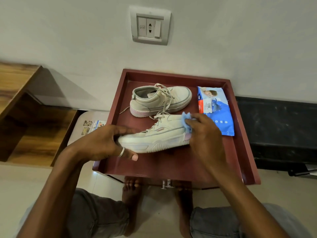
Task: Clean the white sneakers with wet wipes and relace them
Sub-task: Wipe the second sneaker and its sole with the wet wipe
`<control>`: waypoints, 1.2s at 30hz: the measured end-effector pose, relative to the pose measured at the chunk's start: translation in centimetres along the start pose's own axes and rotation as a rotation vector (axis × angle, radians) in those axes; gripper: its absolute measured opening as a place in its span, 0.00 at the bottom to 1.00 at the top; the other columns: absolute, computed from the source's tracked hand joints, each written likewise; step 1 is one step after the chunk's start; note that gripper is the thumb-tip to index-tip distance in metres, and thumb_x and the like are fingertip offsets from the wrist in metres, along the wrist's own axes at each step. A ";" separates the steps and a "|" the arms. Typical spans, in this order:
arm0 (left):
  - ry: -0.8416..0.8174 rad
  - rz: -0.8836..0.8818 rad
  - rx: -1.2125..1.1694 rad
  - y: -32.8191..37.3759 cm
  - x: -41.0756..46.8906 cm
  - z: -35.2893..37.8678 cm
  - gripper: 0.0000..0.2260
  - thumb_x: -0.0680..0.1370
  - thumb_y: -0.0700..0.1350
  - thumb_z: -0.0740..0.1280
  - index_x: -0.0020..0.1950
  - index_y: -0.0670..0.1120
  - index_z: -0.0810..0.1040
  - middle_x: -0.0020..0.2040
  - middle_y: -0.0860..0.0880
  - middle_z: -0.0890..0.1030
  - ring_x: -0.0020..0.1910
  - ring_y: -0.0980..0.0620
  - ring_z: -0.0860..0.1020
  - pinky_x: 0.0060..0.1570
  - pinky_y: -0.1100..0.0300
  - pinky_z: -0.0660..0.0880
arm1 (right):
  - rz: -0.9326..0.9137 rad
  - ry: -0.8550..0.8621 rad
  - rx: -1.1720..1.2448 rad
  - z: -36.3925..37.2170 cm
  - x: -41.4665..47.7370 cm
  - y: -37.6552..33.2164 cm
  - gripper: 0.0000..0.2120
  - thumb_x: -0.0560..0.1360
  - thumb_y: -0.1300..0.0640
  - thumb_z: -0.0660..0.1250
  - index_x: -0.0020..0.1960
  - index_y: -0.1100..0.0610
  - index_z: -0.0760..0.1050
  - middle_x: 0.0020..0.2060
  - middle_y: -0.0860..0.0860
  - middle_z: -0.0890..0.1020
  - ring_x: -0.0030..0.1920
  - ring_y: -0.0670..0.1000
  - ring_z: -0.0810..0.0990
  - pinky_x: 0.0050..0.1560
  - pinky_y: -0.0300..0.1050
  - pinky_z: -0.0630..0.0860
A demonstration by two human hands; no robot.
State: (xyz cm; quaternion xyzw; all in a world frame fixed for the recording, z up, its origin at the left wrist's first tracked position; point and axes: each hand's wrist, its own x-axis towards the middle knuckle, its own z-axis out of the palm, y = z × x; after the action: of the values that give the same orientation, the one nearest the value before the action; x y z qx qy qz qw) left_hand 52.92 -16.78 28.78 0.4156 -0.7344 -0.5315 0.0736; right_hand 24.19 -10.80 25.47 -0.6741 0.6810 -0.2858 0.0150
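White lace-up leather sneaker [154, 134] gripped at toe by left hand [104, 143]; right hand [204, 134] clenches crumpled blue wet wipe [186, 120] against heel.

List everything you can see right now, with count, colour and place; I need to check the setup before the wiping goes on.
sneakers: 2, white; far one stands at the tray's back, near one held at its middle
wet wipe: 1, light blue, at the near sneaker's heel
wipes pack: 1, blue, tray's right side
tray: 1, dark red
wall socket: 1, grey-white, wall above
wooden shelf: 1, brown, left
ring: 1, silver, on the left hand
left hand: grips the near sneaker's toe
right hand: presses the wipe
bare feet: 2, below the tray
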 end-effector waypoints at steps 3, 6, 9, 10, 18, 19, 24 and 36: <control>0.057 -0.012 -0.034 0.5 0.2 0.1 0.22 0.60 0.56 0.81 0.52 0.63 0.84 0.52 0.60 0.85 0.52 0.59 0.83 0.56 0.56 0.81 | 0.048 0.037 0.005 0.3 -0.1 -0.7 0.18 0.68 0.75 0.71 0.56 0.64 0.82 0.46 0.58 0.84 0.44 0.58 0.82 0.43 0.53 0.82; 0.063 -0.007 -0.043 0.5 0.1 0.1 0.20 0.60 0.55 0.81 0.49 0.68 0.83 0.51 0.61 0.85 0.51 0.60 0.83 0.53 0.61 0.81 | -0.142 0.037 0.095 0.9 -1.2 -4.2 0.20 0.64 0.75 0.68 0.53 0.62 0.83 0.48 0.56 0.85 0.48 0.57 0.82 0.48 0.48 0.79; 0.054 -0.006 -0.037 0.1 0.1 0.1 0.20 0.61 0.54 0.81 0.51 0.67 0.82 0.52 0.62 0.85 0.52 0.60 0.83 0.53 0.62 0.81 | -0.259 -0.039 0.125 0.5 -1.2 -4.3 0.18 0.65 0.72 0.66 0.53 0.62 0.83 0.48 0.55 0.85 0.48 0.56 0.82 0.49 0.45 0.78; 0.054 0.004 -0.044 0.2 0.1 0.2 0.20 0.62 0.52 0.81 0.50 0.68 0.82 0.52 0.63 0.84 0.52 0.61 0.82 0.52 0.64 0.81 | -0.220 -0.035 0.113 0.4 -0.8 -3.1 0.18 0.66 0.72 0.67 0.53 0.62 0.83 0.48 0.55 0.85 0.48 0.56 0.82 0.50 0.47 0.78; 0.007 0.039 -0.006 -0.2 0.2 -0.1 0.23 0.64 0.53 0.81 0.51 0.75 0.79 0.53 0.64 0.84 0.53 0.61 0.82 0.51 0.65 0.80 | -0.057 0.048 0.062 0.1 -1.0 -1.9 0.14 0.71 0.72 0.67 0.54 0.63 0.83 0.48 0.56 0.85 0.45 0.55 0.83 0.46 0.49 0.81; 0.007 0.040 -0.005 -0.2 0.3 -0.2 0.23 0.64 0.54 0.81 0.51 0.76 0.78 0.54 0.65 0.84 0.53 0.62 0.82 0.51 0.65 0.80 | -0.094 0.044 0.063 0.1 -0.9 -1.9 0.14 0.70 0.72 0.66 0.54 0.63 0.83 0.48 0.56 0.85 0.46 0.55 0.82 0.46 0.48 0.81; 0.007 0.025 -0.007 -0.3 0.2 -0.1 0.21 0.63 0.54 0.80 0.53 0.69 0.81 0.54 0.64 0.84 0.53 0.62 0.82 0.50 0.67 0.80 | 0.201 0.089 0.107 0.7 1.1 1.4 0.12 0.73 0.71 0.67 0.51 0.60 0.84 0.41 0.54 0.86 0.39 0.53 0.82 0.39 0.37 0.71; 0.020 0.031 0.067 -0.5 0.1 -0.3 0.27 0.63 0.52 0.83 0.59 0.65 0.79 0.57 0.64 0.83 0.56 0.62 0.82 0.55 0.66 0.78 | 0.379 0.039 0.162 0.4 1.1 1.5 0.11 0.76 0.68 0.66 0.51 0.60 0.85 0.41 0.55 0.86 0.41 0.53 0.82 0.41 0.42 0.76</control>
State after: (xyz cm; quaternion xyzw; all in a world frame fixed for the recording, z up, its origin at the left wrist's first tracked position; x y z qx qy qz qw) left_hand 53.28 -17.09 28.42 0.4116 -0.7574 -0.5013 0.0750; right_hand 22.87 -12.12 24.92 -0.5249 0.7705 -0.3446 0.1093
